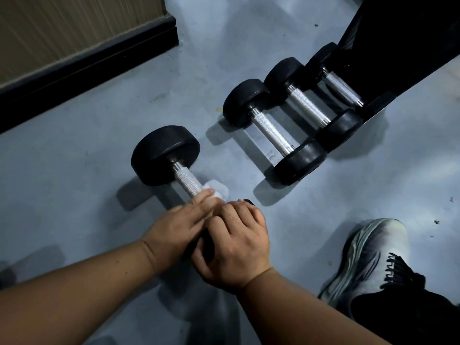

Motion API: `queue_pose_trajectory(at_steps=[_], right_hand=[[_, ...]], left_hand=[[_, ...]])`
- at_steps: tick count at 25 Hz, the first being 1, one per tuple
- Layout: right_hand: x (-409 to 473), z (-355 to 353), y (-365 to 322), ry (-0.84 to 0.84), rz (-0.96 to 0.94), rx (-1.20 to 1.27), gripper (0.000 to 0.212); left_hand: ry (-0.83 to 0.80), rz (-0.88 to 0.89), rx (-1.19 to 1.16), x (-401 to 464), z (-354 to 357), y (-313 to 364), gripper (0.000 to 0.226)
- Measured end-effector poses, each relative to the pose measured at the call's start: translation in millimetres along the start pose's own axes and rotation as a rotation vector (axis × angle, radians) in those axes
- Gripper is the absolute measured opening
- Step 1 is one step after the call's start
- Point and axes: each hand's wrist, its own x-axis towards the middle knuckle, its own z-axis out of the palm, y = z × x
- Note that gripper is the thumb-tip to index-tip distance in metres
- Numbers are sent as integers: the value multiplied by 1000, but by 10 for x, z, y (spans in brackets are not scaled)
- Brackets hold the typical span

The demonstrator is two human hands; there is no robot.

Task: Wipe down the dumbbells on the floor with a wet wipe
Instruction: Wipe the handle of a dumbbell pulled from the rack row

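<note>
While both hands (214,232) cover it, the dumbbell (166,155) lies underneath.

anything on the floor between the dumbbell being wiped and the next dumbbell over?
Nothing: in the head view, only bare grey floor and shadow separate the dumbbell being wiped from the next dumbbell.
</note>
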Motion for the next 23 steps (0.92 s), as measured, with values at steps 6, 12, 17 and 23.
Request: queue_pose_trajectory(at_steps=[6,12,17,23], right_hand=[[-13,4,-6,-48,21,33,19],[254,-115,319,-256,-131,177,21],[150,-54,280,-167,-151,172,28],[107,-19,250,-157,-180,182,28]], left_hand=[[91,18,189,178,-362,-416,68],[101,151,3,17,-46,74,43],[82,40,211,166,-362,-457,74],[-12,187,164,-110,-58,13,73]])
